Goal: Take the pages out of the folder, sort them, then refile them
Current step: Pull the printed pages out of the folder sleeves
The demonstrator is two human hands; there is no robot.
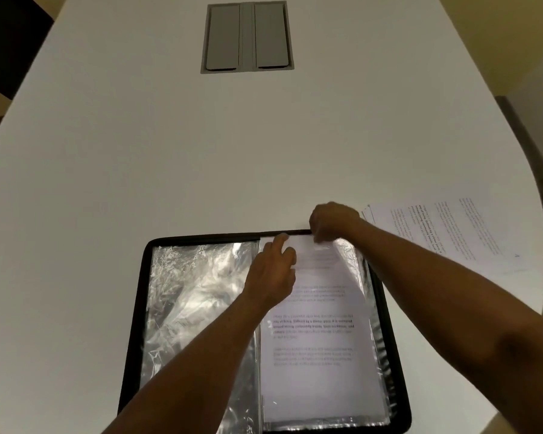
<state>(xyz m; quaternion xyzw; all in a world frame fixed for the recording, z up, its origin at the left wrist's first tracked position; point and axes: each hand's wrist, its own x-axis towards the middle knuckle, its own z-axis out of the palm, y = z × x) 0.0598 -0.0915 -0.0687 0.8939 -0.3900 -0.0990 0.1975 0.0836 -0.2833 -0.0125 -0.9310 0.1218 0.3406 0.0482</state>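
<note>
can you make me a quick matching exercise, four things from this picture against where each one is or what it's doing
Things:
1. left hand
2. right hand
3. loose pages
4. grey hatch

States:
A. set into the table's far end
B. lying on the table right of the folder
C. pinching the page's top edge
D. resting on the sleeve near the folder's spine

Pairs: 1-D, 2-C, 3-B, 4-A

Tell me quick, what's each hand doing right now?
Left hand: open, fingers resting on the page in the folder.
Right hand: fingers curled, pinching the page's top edge.
</note>
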